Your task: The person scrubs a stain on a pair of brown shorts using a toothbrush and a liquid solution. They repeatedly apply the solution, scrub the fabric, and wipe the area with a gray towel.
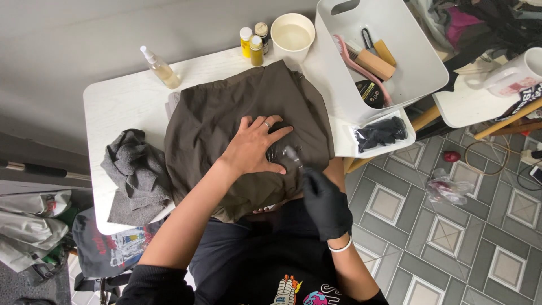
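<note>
Two hands worked over a white table [121, 104] that stood against a grey wall, with grey patterned floor tiles [451, 226] to its right. Largest on it was a dark olive-brown garment [226, 113], spread across the middle and hanging over the near edge toward the person. A white plastic bin [420, 62] sat tilted at the table's right end — inside lay a pink-handled brush [353, 59], a wooden brush block [372, 63] and a round black tin [370, 93]. A crumpled grey cloth [135, 169] lay at the left edge, just beside the garment. Below the bin, a clear bag of black gloves [381, 133] rested on the table's corner. A white paper cup [292, 35] of pale liquid stood at the far edge, with three small yellow bottles [254, 42] next to it and a clear spray bottle [161, 68] further left.

The left hand [254, 147], bare with a ring, lay flat on the garment, its fingers spread wide and pressing the fabric down — gripping nothing. The right hand [324, 203], in a black glove, had its fingers closed around a small brush [293, 158], whose tip touched a glossy wet patch [282, 155] on the fabric just beside the left thumb.
</note>
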